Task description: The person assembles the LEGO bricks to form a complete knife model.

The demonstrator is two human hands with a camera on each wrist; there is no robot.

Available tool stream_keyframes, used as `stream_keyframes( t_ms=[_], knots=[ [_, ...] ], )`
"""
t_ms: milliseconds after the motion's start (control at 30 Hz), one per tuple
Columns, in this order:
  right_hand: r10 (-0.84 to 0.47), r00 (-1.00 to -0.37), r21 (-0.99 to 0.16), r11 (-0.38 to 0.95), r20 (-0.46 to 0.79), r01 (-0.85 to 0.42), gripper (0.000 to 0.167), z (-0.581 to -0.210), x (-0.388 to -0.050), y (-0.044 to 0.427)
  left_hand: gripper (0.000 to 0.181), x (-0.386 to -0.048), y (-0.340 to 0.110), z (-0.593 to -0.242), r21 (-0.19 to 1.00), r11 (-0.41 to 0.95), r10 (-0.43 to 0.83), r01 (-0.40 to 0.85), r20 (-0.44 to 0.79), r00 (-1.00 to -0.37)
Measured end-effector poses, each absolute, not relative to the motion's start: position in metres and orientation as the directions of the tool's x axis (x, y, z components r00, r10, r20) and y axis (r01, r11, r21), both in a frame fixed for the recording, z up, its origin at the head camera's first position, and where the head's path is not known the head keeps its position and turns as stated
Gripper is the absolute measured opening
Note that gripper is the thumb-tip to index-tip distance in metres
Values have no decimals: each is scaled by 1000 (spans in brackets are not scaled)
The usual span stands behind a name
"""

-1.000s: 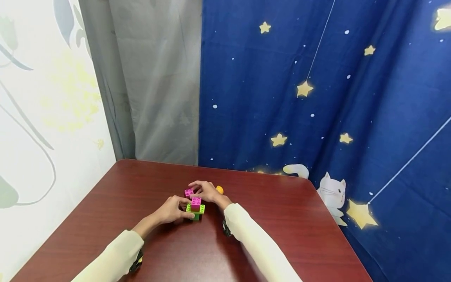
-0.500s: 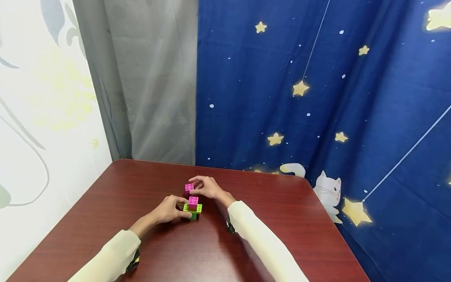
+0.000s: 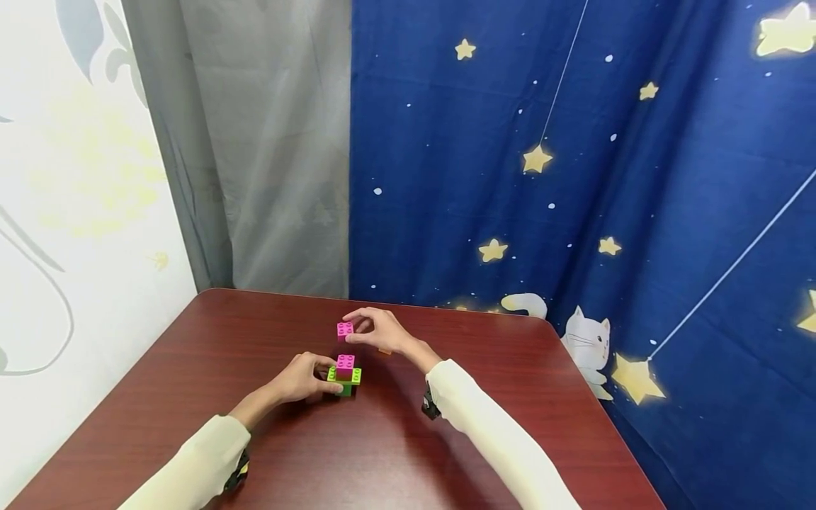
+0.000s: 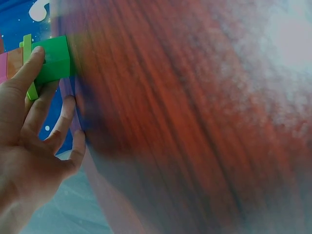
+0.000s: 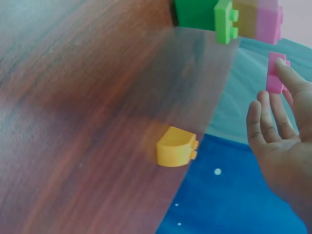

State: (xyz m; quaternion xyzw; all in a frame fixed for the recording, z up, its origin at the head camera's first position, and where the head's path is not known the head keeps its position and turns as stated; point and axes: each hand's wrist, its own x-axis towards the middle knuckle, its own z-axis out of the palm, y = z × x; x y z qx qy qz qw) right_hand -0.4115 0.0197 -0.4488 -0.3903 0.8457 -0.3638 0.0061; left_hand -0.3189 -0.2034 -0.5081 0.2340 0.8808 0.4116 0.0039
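My left hand (image 3: 299, 379) grips a small stack standing on the table: a green block (image 4: 54, 59) at the bottom, a lime plate (image 3: 355, 376), an orange-brown block (image 4: 14, 62) and a pink block (image 3: 346, 363) on top. In the right wrist view the same lime plate (image 5: 223, 22) shows at the top edge. Just behind and above the stack, my right hand (image 3: 382, 333) pinches a separate pink block (image 5: 275, 73) between thumb and fingers, raised off the table.
A yellow-orange block (image 5: 175, 147) with a curved side lies on the dark red table (image 3: 306, 453), partly hidden by the right hand in the head view. Behind the table hang a grey curtain (image 3: 274, 156) and a blue starry curtain (image 3: 433, 177); a pale wall stands left.
The right hand has lifted its pink block higher, away from the table behind the stack. The left hand keeps its grip on the stack. The head view has shifted slightly right.
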Motion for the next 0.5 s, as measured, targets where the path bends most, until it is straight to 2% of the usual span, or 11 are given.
stream_keyframes(
  t_ms=[267, 500],
  knots=[
    [-704, -653, -611, 395, 278, -686, 43, -432, -397, 23, 42, -320, -204, -508, 721, 550, 423, 421, 194, -885],
    [-716, -643, -590, 405, 270, -699, 41, -427, -388, 30, 37, -322, -203, -510, 725, 550, 422, 414, 187, -887]
  ],
)
